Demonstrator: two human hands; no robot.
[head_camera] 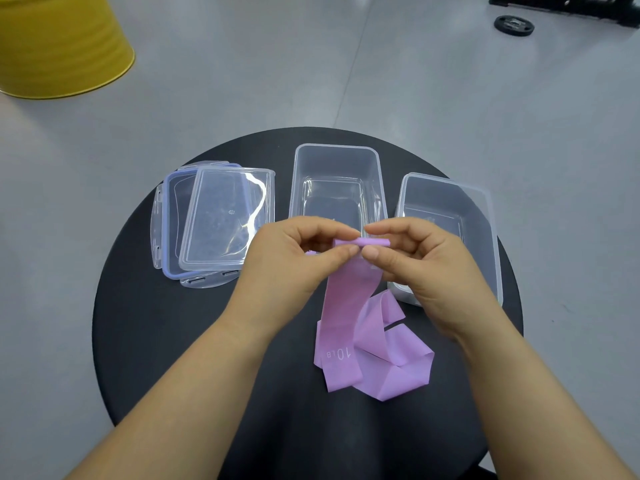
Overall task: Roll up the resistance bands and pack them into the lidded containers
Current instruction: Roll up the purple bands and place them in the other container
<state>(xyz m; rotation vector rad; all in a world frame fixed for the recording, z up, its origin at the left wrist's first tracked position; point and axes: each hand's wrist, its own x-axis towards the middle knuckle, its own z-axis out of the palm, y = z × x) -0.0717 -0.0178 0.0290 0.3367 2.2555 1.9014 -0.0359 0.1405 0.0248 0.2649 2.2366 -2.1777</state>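
Head view looks down on my two hands meeting over a round black table, and I judge I am at the very start of the rolling step. My left hand and my right hand each pinch the top end of the purple band between thumb and forefinger, the other fingers loosely curled behind. Only a thin roll sits between my fingertips, so most of the rolling is not yet done.

From that roll the band hangs down in a flat strip and lands in loose folds on the table, just in front of me, with a "10 LB" mark showing on the lower part. One fold lies close to the near corner of the right box.

Next I think I need to turn the roll over itself with both thumbs, holding the edges square so it does not go crooked, and draw the slack up off the table as I go.

Both clear boxes stand open behind my hands, the middle box and the right one, with nothing in them. Two lids lie stacked to the left.
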